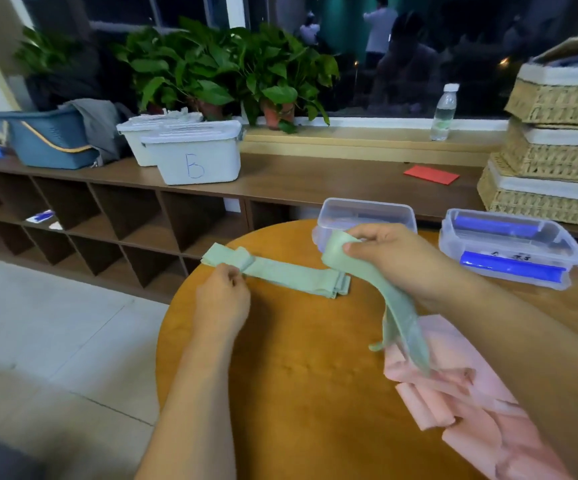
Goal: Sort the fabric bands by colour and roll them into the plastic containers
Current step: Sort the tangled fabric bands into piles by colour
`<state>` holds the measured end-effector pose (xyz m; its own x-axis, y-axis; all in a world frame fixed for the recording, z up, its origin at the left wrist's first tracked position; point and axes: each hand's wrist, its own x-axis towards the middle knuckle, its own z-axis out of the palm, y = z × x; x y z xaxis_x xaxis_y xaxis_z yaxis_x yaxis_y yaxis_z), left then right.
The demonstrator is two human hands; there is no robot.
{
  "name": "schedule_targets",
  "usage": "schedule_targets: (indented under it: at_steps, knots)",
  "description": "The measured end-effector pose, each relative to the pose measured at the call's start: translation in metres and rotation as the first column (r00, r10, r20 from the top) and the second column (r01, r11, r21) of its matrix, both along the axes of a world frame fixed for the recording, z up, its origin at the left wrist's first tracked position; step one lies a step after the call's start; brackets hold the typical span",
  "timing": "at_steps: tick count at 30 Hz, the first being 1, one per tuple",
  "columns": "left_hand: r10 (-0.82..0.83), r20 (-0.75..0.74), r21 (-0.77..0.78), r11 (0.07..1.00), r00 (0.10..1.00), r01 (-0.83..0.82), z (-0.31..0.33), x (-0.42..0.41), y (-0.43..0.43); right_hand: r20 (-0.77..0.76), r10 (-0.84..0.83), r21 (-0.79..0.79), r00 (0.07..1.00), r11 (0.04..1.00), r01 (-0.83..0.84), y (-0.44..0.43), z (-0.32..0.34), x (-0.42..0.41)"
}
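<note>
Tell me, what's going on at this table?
A person is sorting fabric bands on a round table. The right hand holds up a green band, its tail hanging down to the pink pile. The left hand pinches the green stack lying flat. A container behind holds blue rolls.
</note>
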<state>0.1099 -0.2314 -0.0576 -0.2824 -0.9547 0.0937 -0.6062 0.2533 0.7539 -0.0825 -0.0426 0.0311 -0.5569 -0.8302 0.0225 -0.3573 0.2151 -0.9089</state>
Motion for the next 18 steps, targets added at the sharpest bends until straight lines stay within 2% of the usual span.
schedule_targets:
  at_steps: [2, 5, 9, 13, 18]
  knots:
    - [-0.014, 0.116, 0.0, 1.0, 0.993, 0.014, -0.016, 0.006, -0.017, 0.014, -0.008, 0.024, 1.0, 1.0, 0.008, -0.012, 0.006, -0.001]
    - [-0.063, 0.172, -0.089, 0.993, 0.983, 0.079, -0.014, 0.0, -0.024, 0.08, -0.005, 0.049, 0.997, 0.999, 0.001, -0.026, 0.013, -0.002]
    - [-0.102, 0.289, -0.18, 0.971, 0.952, 0.159, -0.002, -0.016, -0.027, 0.233, 0.033, -0.032, 0.972, 0.999, -0.026, -0.043, 0.025, 0.0]
    - [-0.116, 0.113, -0.125, 0.984, 0.987, 0.13, -0.016, -0.014, -0.029, 0.111, -0.02, 0.009, 0.994, 1.0, 0.019, -0.056, 0.037, -0.004]
    - [-0.028, -0.183, -0.107, 0.994, 0.983, 0.009, -0.018, -0.01, -0.03, 0.132, 0.015, 0.054, 0.991, 0.998, -0.023, -0.074, 0.041, -0.006]
